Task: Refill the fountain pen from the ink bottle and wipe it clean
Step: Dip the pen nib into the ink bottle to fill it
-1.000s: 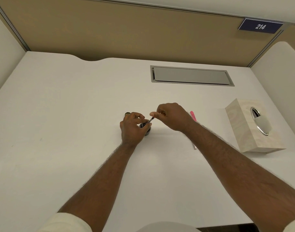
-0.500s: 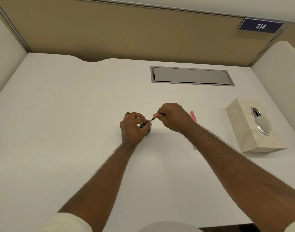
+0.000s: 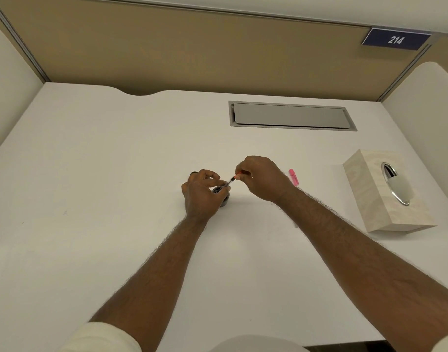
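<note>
A small dark ink bottle (image 3: 223, 198) stands on the white desk (image 3: 116, 174) near its middle, its mouth facing up. My left hand (image 3: 201, 193) wraps around it and hides most of it. My right hand (image 3: 262, 180) pinches the upper end of a thin pen part (image 3: 230, 181), which slants down to the left with its tip at the bottle's mouth. A pink pen piece (image 3: 293, 176) lies on the desk just right of my right hand. A small dark object (image 3: 193, 173), perhaps the bottle's cap, peeks out behind my left fingers.
A pale tissue box (image 3: 380, 196) with an oval metal opening stands at the right. A grey cable hatch (image 3: 291, 115) is set into the desk further back. Partition walls close in the left, right and back sides.
My right hand has shifted very slightly at the pen's upper end; the pen tip stays at the bottle's mouth. My left hand has kept its grip on the bottle.
</note>
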The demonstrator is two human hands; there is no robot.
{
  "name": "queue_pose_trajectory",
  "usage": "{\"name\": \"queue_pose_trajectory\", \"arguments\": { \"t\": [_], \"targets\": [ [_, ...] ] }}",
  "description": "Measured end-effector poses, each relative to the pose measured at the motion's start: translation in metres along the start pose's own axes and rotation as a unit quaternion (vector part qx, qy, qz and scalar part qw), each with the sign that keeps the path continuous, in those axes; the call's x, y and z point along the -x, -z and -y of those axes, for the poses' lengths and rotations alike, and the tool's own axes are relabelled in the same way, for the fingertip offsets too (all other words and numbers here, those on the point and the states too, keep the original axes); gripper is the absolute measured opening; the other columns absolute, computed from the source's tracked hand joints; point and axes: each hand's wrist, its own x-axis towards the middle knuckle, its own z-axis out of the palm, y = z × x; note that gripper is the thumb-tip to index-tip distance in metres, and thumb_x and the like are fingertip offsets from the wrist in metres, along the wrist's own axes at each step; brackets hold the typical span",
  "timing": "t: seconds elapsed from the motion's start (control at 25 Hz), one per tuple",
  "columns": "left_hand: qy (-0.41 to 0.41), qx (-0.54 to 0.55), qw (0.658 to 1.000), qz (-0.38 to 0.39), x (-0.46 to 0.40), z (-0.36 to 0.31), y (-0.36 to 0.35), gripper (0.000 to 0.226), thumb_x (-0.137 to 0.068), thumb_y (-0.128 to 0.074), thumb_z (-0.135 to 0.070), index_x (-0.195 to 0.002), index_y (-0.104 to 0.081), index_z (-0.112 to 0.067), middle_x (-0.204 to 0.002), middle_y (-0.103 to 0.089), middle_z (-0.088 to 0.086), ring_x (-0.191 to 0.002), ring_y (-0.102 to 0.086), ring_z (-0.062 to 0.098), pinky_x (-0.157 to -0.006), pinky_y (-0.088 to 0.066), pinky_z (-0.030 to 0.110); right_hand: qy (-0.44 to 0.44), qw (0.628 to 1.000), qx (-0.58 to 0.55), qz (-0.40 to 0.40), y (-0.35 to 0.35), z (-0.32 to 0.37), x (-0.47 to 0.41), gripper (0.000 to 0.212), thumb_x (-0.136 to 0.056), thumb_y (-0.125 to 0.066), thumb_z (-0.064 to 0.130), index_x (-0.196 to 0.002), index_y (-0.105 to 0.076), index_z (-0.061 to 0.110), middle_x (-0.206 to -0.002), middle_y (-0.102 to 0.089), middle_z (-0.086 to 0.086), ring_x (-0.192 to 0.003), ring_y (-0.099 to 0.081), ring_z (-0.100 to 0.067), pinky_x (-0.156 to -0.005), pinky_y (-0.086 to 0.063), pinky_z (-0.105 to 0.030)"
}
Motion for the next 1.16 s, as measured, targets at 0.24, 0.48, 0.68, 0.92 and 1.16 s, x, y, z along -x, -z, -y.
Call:
{"name": "queue_pose_trajectory", "arguments": {
  "t": [0.24, 0.48, 0.68, 0.92, 1.16],
  "targets": [
    [0.003, -0.003, 1.0, 0.0, 0.0004, 0.0002, 0.0009, 0.007, -0.069, -0.081, -0.026, -0.075, -0.078, -0.028, -0.088, -0.061, -0.018, -0.095, -0.056, 0.013, -0.084, -0.034, 0.038, -0.009, 1.0, 0.025, 0.005, -0.0015, 0.0003, -0.0023, 0.025, -0.093, -0.055, 0.028, -0.094, -0.071, 0.008, -0.078, -0.059, -0.005, -0.076, -0.054, -0.024, -0.067, -0.032, -0.03],
    [0.01, -0.003, 1.0, 0.006, -0.0005, 0.0016, 0.0002, 0.006, -0.07, -0.08, -0.028, -0.075, -0.078, -0.028, -0.092, -0.064, -0.014, -0.097, -0.053, 0.008, -0.085, -0.028, 0.034, 0.005, 1.0, -0.022, -0.009, 0.0006, -0.0014, 0.0009, 0.017, -0.09, -0.061, 0.019, -0.102, -0.069, 0.011, -0.091, -0.068, -0.006, -0.084, -0.061, -0.023, -0.08, -0.048, -0.038],
    [0.004, -0.007, 1.0, 0.004, -0.0003, 0.0027, -0.0001, 0.006, -0.07, -0.081, -0.029, -0.076, -0.078, -0.029, -0.092, -0.063, -0.016, -0.096, -0.052, 0.007, -0.084, -0.027, 0.033, -0.001, 1.0, 0.012, 0.02, -0.0002, -0.0012, -0.0034, 0.021, -0.093, -0.055, 0.025, -0.093, -0.07, 0.011, -0.081, -0.06, -0.002, -0.077, -0.054, -0.021, -0.07, -0.04, -0.034],
    [0.005, -0.006, 1.0, 0.003, 0.0001, 0.0041, -0.0012, 0.008, -0.07, -0.081, -0.03, -0.076, -0.078, -0.027, -0.093, -0.064, -0.015, -0.096, -0.051, 0.006, -0.085, -0.029, 0.035, 0.003, 0.999, -0.048, -0.002, -0.0002, -0.0026, 0.0002, 0.019, -0.087, -0.065, 0.022, -0.102, -0.069, 0.011, -0.089, -0.066, -0.005, -0.081, -0.059, -0.019, -0.079, -0.046, -0.034],
    [0.005, -0.006, 1.0, 0.002, 0.0005, 0.0026, -0.0002, 0.007, -0.07, -0.081, -0.029, -0.076, -0.078, -0.028, -0.091, -0.061, -0.018, -0.096, -0.051, 0.006, -0.084, -0.027, 0.033, -0.007, 1.0, -0.01, 0.014, -0.0018, 0.0004, -0.0026, 0.017, -0.091, -0.058, 0.021, -0.092, -0.07, 0.008, -0.087, -0.065, -0.008, -0.081, -0.056, -0.023, -0.072, -0.043, -0.034]
  ]
}}
